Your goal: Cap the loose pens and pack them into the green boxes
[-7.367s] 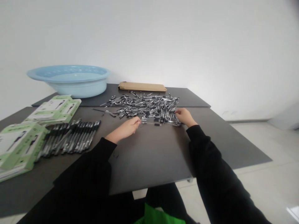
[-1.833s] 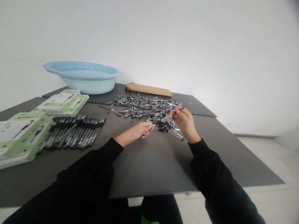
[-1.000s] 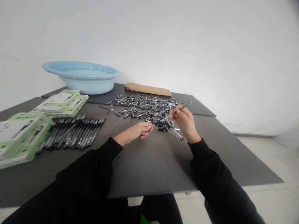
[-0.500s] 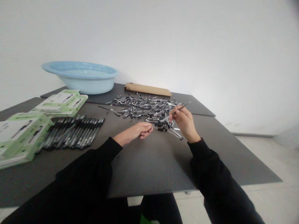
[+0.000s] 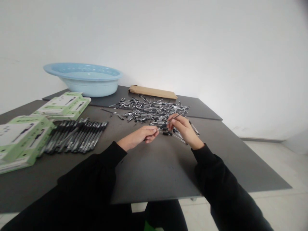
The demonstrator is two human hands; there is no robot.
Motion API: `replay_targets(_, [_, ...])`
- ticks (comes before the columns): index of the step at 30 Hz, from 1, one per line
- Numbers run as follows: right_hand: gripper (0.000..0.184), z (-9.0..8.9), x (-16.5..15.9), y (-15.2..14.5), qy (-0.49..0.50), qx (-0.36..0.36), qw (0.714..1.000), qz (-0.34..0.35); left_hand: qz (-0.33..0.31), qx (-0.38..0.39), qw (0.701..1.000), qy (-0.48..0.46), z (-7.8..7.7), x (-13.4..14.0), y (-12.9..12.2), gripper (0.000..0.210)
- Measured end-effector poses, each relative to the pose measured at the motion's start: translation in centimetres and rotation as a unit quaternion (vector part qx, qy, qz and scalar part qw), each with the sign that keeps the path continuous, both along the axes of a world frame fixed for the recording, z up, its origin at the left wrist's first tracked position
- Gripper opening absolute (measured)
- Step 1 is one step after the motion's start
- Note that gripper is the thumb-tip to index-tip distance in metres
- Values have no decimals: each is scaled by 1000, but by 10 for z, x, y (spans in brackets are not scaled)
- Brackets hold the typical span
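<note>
My left hand (image 5: 141,136) is closed, thumb and fingers pinching the near end of a clear pen barrel with a black grip (image 5: 163,126). Just to its right, my right hand (image 5: 184,128) pinches a thin dark pen refill (image 5: 178,115), which slants up to the right. The refill's lower end meets the grip; how far it reaches inside is too small to tell. Behind and beneath both hands spreads a heap of loose pen parts (image 5: 154,110), some clear with black grips. Part of it is hidden by my right hand.
At left lies a row of pens (image 5: 84,136), beside green-and-white pen boxes (image 5: 22,136) and a further stack of boxes (image 5: 64,104). A light blue basin (image 5: 91,86) stands at the back left. Along the wall lies a brown cardboard piece (image 5: 154,92) on the dark table (image 5: 154,173).
My right hand has moved left and slightly down toward my left hand, bringing the refill along. Less of the refill sticks out at upper right. My left hand has stayed almost still.
</note>
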State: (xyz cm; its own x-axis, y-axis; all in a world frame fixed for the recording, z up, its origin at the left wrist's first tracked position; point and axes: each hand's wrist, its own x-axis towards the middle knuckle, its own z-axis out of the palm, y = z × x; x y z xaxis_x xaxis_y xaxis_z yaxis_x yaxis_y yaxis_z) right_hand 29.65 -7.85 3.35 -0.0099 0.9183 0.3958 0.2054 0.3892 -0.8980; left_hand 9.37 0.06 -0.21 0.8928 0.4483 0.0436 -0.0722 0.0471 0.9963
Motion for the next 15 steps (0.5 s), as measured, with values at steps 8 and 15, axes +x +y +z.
replay_targets(8, [20,-20,-5,9,-79,-62,995,-7,162,-27,983,-88,18,-17,21,21])
replay_targets(15, [10,-46,0,23,-280,-9,955,-97,289,-46,938,-188,50,-58,44,19])
